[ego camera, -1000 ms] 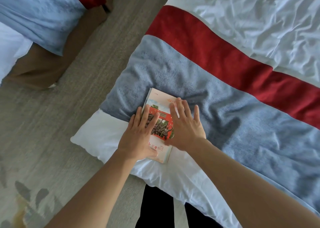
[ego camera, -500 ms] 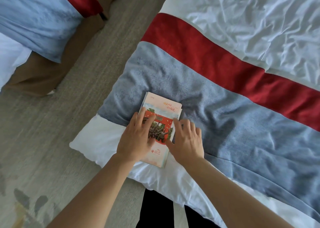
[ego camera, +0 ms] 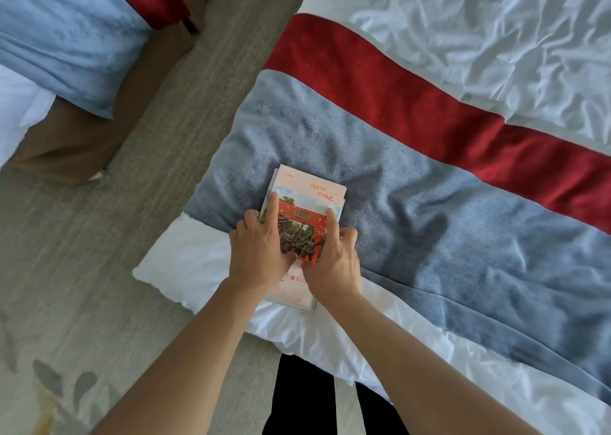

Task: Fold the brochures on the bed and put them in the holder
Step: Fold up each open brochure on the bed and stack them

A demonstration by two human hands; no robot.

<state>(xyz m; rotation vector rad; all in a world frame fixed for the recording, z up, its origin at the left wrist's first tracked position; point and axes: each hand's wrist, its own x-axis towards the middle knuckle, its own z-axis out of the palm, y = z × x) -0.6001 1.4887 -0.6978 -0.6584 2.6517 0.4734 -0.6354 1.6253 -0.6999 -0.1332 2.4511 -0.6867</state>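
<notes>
Head view is looking down on a person bending over the corner of the bed, where a small stack of brochures is lying half on the blue strip of the bed runner and half on the white sheet. A second ago both palms were lying flat and spread on the cover, pressing it down; now the hands are drawing in to the stack's long edges. The left hand is gripping the left edge, forefinger stretched along the cover and the other fingers curling down over the side, while the right hand is pinching the right edge in much the same way, so the two are clamping the stack between them. That reads to me as the pressing of the fold being over and the person squaring up the stack, probably getting ready to lift it. No holder is showing anywhere in view, only the grey carpet and a second bed across the gap, so the putting-away part is not yet done.
</notes>
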